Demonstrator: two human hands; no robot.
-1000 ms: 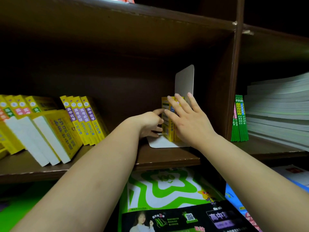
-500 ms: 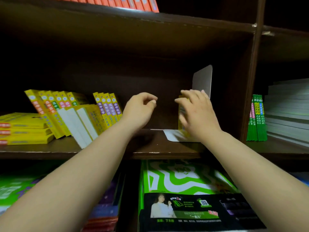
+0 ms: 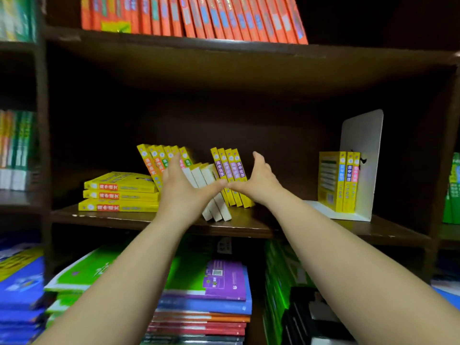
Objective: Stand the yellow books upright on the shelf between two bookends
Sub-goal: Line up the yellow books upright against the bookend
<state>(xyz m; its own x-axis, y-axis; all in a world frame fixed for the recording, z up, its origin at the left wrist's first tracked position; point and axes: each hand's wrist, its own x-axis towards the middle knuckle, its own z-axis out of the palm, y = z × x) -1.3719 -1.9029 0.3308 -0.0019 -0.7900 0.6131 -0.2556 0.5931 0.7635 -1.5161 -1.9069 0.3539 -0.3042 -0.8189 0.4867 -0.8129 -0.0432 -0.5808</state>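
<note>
Three yellow books (image 3: 338, 180) stand upright against a white metal bookend (image 3: 361, 155) at the right of the dark wooden shelf (image 3: 249, 226). A row of yellow books (image 3: 230, 170) leans to the left in the shelf's middle, some with their white page edges (image 3: 211, 192) facing me. Three more yellow books (image 3: 119, 195) lie stacked flat at the left. My left hand (image 3: 178, 188) and my right hand (image 3: 257, 180) are spread open in front of the leaning row, thumbs nearly touching. Neither hand holds a book. A second bookend is not visible.
Orange books (image 3: 194, 16) fill the shelf above. Green, purple and blue books (image 3: 214, 282) lie stacked on the shelf below. Green books (image 3: 451, 190) stand past the divider on the right, and more books (image 3: 15, 145) at the far left.
Both hands have left the upright books at the bookend and moved left to the leaning row. The view has swung left and up, showing the flat stack and the orange books.
</note>
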